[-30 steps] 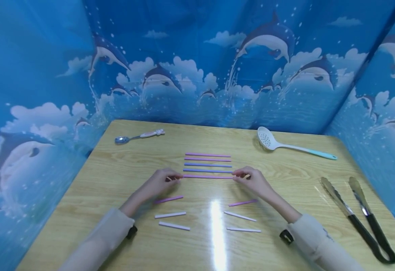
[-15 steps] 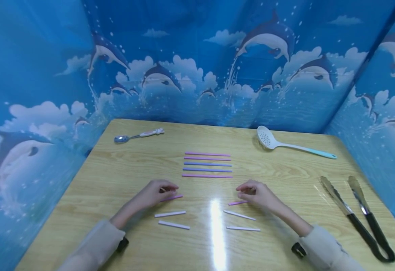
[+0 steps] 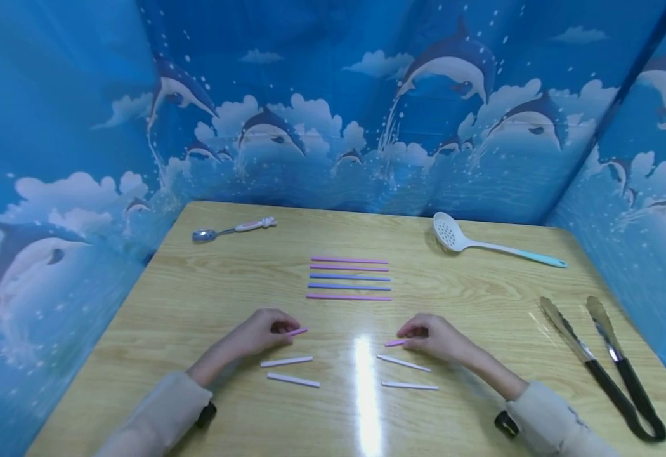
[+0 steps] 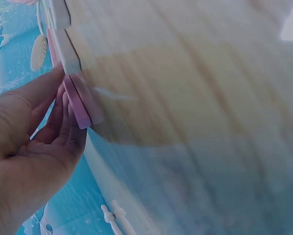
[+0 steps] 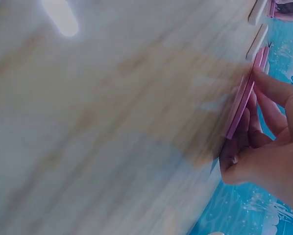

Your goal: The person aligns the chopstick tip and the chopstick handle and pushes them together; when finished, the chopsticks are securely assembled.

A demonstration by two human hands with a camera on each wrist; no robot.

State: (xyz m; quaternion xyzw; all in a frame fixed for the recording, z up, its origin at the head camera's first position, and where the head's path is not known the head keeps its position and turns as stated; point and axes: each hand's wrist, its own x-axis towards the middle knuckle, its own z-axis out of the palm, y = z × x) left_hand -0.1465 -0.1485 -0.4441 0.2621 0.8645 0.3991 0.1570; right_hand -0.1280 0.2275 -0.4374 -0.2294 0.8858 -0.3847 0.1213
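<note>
Left hand [image 3: 263,332]: grip pinching the left pink stick [image 3: 297,331]. Right hand [image 3: 437,336]: grip pinching the right pink stick [image 3: 394,343]. Both sticks low over the desk [image 3: 224,273] (touching or lifted, can't tell), near side of the long sticks [image 3: 349,297]. Risk: thin stock, so an off-centre pinch could let one twist or slip; a low knuckle could nudge the white sticks [image 3: 286,362]. Wrist views show thumb-and-finger contact; head view mostly hides it but shows the whole layout.
</note>
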